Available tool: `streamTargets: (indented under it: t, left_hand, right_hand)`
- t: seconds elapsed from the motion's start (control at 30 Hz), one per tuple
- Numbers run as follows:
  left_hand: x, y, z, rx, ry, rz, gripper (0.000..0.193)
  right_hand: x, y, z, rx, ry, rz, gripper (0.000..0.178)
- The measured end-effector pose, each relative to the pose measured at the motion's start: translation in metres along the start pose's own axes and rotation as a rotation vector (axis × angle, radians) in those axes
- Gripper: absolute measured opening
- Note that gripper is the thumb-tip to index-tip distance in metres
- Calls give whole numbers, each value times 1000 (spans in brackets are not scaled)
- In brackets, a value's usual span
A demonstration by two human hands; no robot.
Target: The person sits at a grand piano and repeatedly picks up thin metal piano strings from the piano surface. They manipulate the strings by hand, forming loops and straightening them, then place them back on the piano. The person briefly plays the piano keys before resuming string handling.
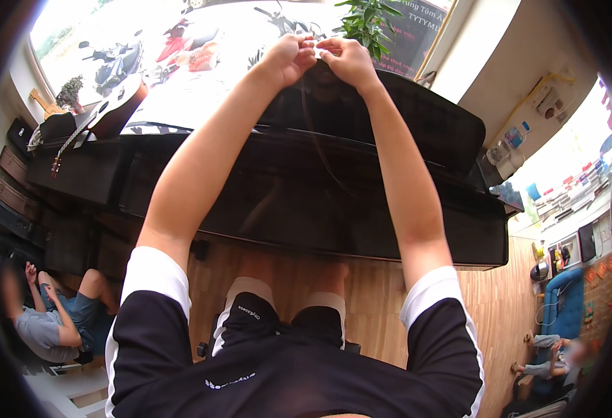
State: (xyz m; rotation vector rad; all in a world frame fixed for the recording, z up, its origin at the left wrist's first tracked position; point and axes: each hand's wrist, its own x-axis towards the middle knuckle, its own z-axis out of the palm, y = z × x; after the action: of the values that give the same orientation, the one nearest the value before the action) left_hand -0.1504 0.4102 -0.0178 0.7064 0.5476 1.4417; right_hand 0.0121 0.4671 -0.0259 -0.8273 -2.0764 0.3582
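Observation:
Both my arms reach forward over a glossy black upright piano. My left hand is closed, with its thumb and fingers pinched together. Close beside it, my right hand pinches too, and the fingertips of the two nearly meet. A small pale bit shows between them, too tiny to name. From below my left hand a thin string hangs in a long curve down across the piano's dark front. Its upper end is hidden by the fingers.
A guitar lies on the left, by the window. Behind my hands stands a green plant. Plastic bottles are at the right. One person sits at lower left, another at lower right, near a blue sofa.

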Motion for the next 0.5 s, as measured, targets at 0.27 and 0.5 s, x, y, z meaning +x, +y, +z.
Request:
streamTargets:
  t: [0.27,0.5]
  left_hand:
    - [100,-19,-15,-112,119,-32,22]
    - [140,-18,-4,-68,221,16,21]
  right_hand:
    - [-218,-24,59,733,-100,284,52]
    - [-259,-23,93,622,-296,469,22]
